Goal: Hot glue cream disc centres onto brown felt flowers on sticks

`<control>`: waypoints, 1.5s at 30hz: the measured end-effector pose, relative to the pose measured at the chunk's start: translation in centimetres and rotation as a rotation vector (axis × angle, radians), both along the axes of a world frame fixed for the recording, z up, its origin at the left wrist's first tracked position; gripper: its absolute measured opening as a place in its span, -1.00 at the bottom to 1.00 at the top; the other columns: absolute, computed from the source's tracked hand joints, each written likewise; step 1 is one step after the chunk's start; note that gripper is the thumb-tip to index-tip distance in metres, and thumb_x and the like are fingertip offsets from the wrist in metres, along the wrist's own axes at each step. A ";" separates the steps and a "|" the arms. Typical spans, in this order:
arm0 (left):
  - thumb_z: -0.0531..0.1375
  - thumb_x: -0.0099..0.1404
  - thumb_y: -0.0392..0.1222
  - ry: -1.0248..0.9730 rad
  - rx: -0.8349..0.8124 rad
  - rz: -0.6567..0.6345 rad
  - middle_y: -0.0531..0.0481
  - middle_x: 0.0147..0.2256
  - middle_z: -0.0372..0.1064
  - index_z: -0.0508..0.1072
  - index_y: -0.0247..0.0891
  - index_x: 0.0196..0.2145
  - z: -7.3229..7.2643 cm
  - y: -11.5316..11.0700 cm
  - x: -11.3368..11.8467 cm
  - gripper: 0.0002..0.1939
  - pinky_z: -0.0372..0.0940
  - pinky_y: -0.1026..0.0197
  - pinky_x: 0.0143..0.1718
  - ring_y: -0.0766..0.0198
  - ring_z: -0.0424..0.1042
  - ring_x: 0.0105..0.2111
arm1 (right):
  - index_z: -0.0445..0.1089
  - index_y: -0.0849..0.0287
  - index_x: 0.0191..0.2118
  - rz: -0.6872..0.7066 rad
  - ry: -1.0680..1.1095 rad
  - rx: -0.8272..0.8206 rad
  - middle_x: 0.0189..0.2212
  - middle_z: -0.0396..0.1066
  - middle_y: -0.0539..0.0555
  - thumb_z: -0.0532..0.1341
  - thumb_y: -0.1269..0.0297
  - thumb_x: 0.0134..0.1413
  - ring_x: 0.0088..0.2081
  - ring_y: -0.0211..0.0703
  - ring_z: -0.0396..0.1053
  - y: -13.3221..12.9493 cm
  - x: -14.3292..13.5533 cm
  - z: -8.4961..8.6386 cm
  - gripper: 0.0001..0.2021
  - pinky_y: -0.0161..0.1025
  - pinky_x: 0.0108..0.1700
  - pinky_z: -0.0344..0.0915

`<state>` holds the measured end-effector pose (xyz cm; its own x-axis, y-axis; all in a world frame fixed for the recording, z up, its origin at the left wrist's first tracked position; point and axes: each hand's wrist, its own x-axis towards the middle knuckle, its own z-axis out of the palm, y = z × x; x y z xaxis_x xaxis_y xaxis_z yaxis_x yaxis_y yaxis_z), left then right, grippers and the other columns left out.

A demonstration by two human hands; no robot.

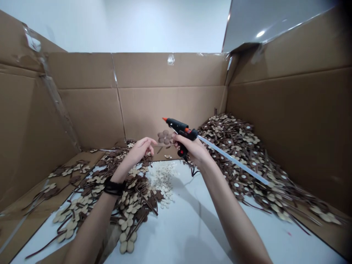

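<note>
My right hand (pixel 192 148) is wrapped round a black hot glue gun (pixel 180 128) with an orange nozzle pointing up and left. A long clear glue stick (pixel 233 161) juts out of its back end. At that hand's fingertips is a brown flower (pixel 165 137), upright and facing me. My left hand (pixel 140 149) is just left of the flower, its fingers curled in; whatever they pinch, if anything, is too small to make out. Below the hands, small pale discs (pixel 162 179) lie scattered on the white board (pixel 189 216).
Tall cardboard walls (pixel 170 106) stand at the back and both sides. A large heap of brown and beige flowers with dark strips (pixel 242 154) rises at the right. Another pile of beige flowers (pixel 128 220) spreads beside and under my left forearm. A black cord (pixel 194 171) hangs below the gun.
</note>
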<state>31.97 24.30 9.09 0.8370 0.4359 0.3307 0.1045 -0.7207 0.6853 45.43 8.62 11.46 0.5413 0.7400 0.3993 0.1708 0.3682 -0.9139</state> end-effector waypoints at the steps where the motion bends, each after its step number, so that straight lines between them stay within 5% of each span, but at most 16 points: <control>1: -0.19 0.35 -0.07 0.081 0.041 0.012 -0.02 -0.40 0.38 0.35 -0.30 -0.11 -1.3 1.1 0.5 -0.58 0.18 0.33 -0.40 0.34 0.31 -0.43 | 0.30 0.25 -0.44 -0.022 0.066 0.047 -0.57 0.23 -0.04 0.32 0.11 -0.23 -0.54 -0.39 0.14 0.1 0.1 0.0 -0.69 -0.36 -0.48 0.06; 4: 0.07 0.25 -0.17 0.307 0.110 0.014 -0.04 -0.37 0.43 0.46 -0.31 -0.34 -5.3 3.5 1.8 -0.79 0.23 0.29 -0.30 0.31 0.36 -0.38 | 0.28 0.24 -0.43 -0.048 0.218 0.155 -0.56 0.23 -0.06 0.34 0.15 -0.28 -0.56 -0.42 0.13 0.4 0.4 0.2 -0.68 -0.39 -0.51 0.07; 8: 0.17 0.26 -0.15 0.510 0.213 0.071 -0.04 -0.30 0.42 0.45 -0.34 -0.33 -9.2 4.5 2.7 -0.82 0.28 0.14 -0.13 0.30 0.38 -0.28 | 0.24 0.22 -0.46 -0.018 0.326 0.241 -0.58 0.22 -0.08 0.32 0.18 -0.31 -0.58 -0.44 0.11 0.5 0.9 0.5 -0.70 -0.41 -0.56 0.07; 16: 0.16 0.29 -0.08 0.556 0.245 0.120 -0.04 -0.26 0.41 0.43 -0.35 -0.29 -11.4 4.7 3.0 -0.76 0.29 0.06 -0.06 0.27 0.39 -0.20 | 0.23 0.22 -0.49 0.006 0.331 0.276 -0.59 0.23 -0.08 0.32 0.20 -0.28 -0.61 -0.45 0.11 0.0 1.2 0.7 -0.72 -0.43 -0.58 0.06; 21: 0.17 0.24 -0.08 0.367 0.128 0.085 -0.07 -0.35 0.44 0.47 -0.38 -0.37 -9.3 4.5 2.9 -0.74 0.28 0.18 -0.18 0.27 0.40 -0.30 | 0.29 0.24 -0.45 -0.016 0.297 0.231 -0.57 0.27 -0.06 0.33 0.18 -0.28 -0.59 -0.44 0.14 0.2 0.8 0.4 -0.72 -0.42 -0.56 0.06; 27: 0.06 0.25 0.16 0.031 -0.047 -0.015 -0.10 -0.20 0.46 0.43 -0.33 -0.15 -2.0 1.5 1.0 -0.52 0.25 0.31 -0.28 0.28 0.41 -0.25 | 0.39 0.25 -0.44 -0.256 0.051 0.178 -0.48 0.38 0.02 0.26 0.12 -0.16 -0.39 -0.29 0.31 0.9 0.8 -0.2 -0.75 -0.36 -0.31 0.21; 31: 0.21 0.16 0.10 -0.287 -0.182 0.043 -0.06 -0.31 0.46 0.45 -0.33 -0.31 1.0 -1.7 -0.2 -0.62 0.24 0.31 -0.29 0.31 0.39 -0.33 | 0.40 0.25 -0.40 -0.271 -0.025 0.061 -0.41 0.42 0.06 0.23 0.06 -0.14 -0.35 -0.19 0.34 0.4 0.2 -0.1 -0.69 -0.32 -0.32 0.20; 37: 0.17 0.25 -0.14 -0.618 0.361 0.283 -0.01 -0.33 0.47 0.49 -0.27 -0.35 1.6 -4.6 -0.9 -0.84 0.25 0.29 -0.24 0.32 0.38 -0.33 | 0.44 0.25 -0.26 -0.224 -0.101 -0.079 -0.45 0.41 0.05 0.21 0.00 -0.11 -0.48 -0.25 0.25 -0.3 -1.3 -0.2 -0.60 -0.34 -0.47 0.11; 45: 0.10 0.30 -0.22 -0.561 0.889 0.391 -0.03 -0.37 0.50 0.51 -0.24 -0.34 1.6 -5.2 -1.2 -0.82 0.22 0.21 -0.22 0.24 0.38 -0.30 | 0.41 0.26 -0.35 -0.129 0.010 0.066 -0.44 0.41 0.09 0.25 0.08 -0.16 -0.39 -0.21 0.36 2.3 -1.1 -1.7 -0.68 -0.31 -0.35 0.26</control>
<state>30.78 19.13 10.68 0.3286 0.0574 0.9427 0.2692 -0.9625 -0.0352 44.32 10.89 9.77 0.6342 0.6367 0.4387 0.2113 0.4031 -0.8904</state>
